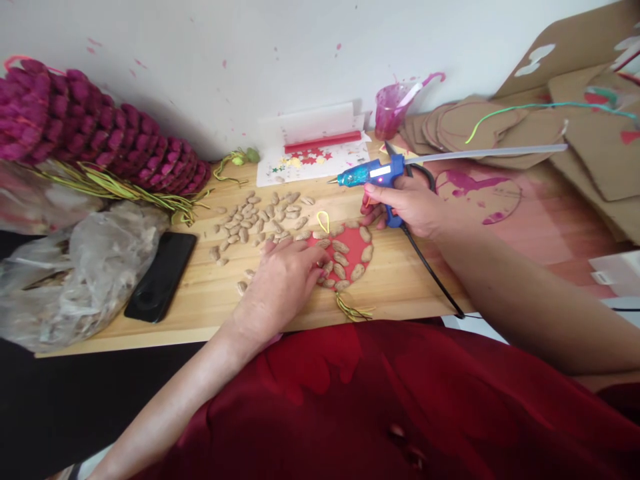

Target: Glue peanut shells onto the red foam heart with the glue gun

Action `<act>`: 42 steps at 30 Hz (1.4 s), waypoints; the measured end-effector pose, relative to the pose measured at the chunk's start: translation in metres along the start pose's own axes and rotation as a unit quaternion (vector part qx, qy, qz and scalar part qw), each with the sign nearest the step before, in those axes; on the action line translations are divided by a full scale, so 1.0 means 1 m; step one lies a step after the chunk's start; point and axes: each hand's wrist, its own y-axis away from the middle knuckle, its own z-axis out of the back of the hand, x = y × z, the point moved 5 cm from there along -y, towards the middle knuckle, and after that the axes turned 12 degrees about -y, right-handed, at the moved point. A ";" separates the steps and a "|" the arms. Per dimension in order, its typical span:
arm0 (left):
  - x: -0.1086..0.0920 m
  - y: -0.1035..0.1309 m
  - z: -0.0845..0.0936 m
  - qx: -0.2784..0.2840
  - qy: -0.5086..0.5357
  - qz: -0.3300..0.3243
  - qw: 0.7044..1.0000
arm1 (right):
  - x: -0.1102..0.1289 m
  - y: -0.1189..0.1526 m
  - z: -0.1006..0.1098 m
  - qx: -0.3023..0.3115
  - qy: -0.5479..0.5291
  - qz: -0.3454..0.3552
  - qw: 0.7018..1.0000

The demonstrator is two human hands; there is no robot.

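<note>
A round red disc (356,245) lies near the table's front edge, ringed with peanuts, with several more inside the ring. A yellow loop (324,221) is at its top and a yellow-green tassel (353,309) at its bottom. My left hand (285,283) is over the disc's left side, fingers bent down among the peanuts; what its fingertips hold, if anything, is hidden. In my right hand (413,203) is a blue glue gun (370,173), its nozzle pointing left above the table and a long glue stick (490,153) out of its back. Loose peanuts (270,212) lie left of the disc.
At the left are a black phone (161,277), a plastic bag (100,260) and strung purple decorations (105,133). Paper with small stars (295,172) and a pink-stained cup (390,110) stand at the back. Cardboard pieces (590,140) fill the right; a black cord (433,270) hangs from the gun.
</note>
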 end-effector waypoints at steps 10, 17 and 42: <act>0.003 0.000 -0.001 0.001 0.079 -0.022 0.997 | 0.000 0.000 0.000 0.009 -0.010 -0.001 1.000; 0.005 0.013 -0.006 -0.037 0.117 -0.078 0.989 | 0.001 0.000 0.000 0.008 0.002 -0.002 1.000; -0.003 0.017 -0.013 -0.092 0.094 -0.121 0.984 | 0.003 0.001 -0.001 -0.003 0.009 -0.007 1.000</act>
